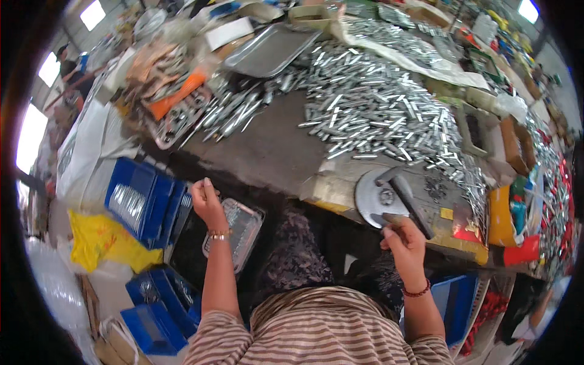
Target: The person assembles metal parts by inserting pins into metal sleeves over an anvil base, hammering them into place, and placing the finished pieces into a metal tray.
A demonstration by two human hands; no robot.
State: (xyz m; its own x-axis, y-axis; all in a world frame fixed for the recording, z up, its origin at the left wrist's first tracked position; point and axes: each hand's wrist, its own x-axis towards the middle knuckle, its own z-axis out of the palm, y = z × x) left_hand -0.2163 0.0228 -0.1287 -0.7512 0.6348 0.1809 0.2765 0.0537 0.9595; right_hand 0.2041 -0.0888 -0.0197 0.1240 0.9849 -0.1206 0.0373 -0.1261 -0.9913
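Note:
My left hand is lifted above a clear plastic tray that sits low by my knees, beside a blue crate. Its fingers are bunched together, and I cannot see whether anything is between them. My right hand is curled around the near end of a dark lever handle, which lies across a round grey metal disc at the table's front edge. A large heap of short shiny metal tubes covers the table beyond.
A flat metal tray lies at the back of the table, with longer metal rods in front of it. More blue crates and a yellow bag sit on the floor to the left. Another person stands far left.

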